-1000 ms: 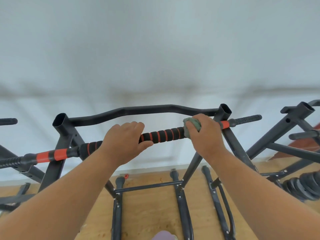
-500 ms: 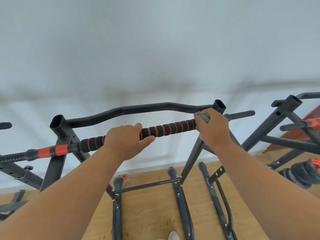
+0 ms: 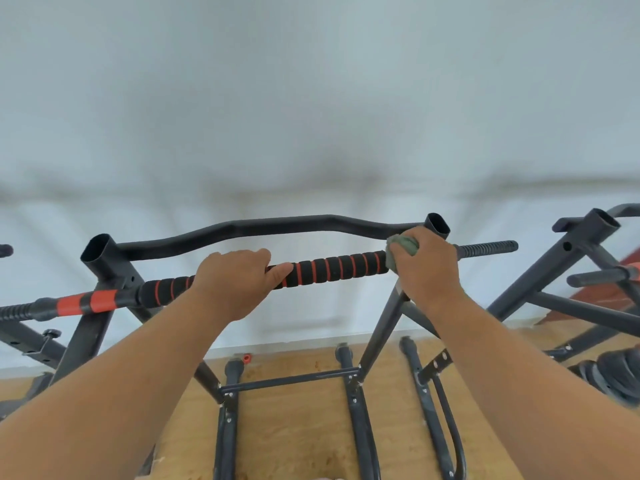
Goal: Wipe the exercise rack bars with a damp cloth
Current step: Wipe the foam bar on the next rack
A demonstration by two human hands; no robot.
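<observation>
Head view: left hand (image 3: 235, 282) wraps over padded bar (image 3: 332, 268), fingers curled together on top, thumb pointing along black and red foam. Right hand (image 3: 427, 271) grips same bar near its right end, fingers curled round green cloth (image 3: 403, 249) and squeezing it onto bar. Cloth sits just beside right post (image 3: 437, 226). Curved black bar (image 3: 277, 228) runs behind, between two posts. Wood floor (image 3: 294, 427) below. Another rack (image 3: 561, 271) at right.

two hands (image 3: 239, 282), one cloth (image 3: 403, 247), one padded bar (image 3: 332, 268)
</observation>
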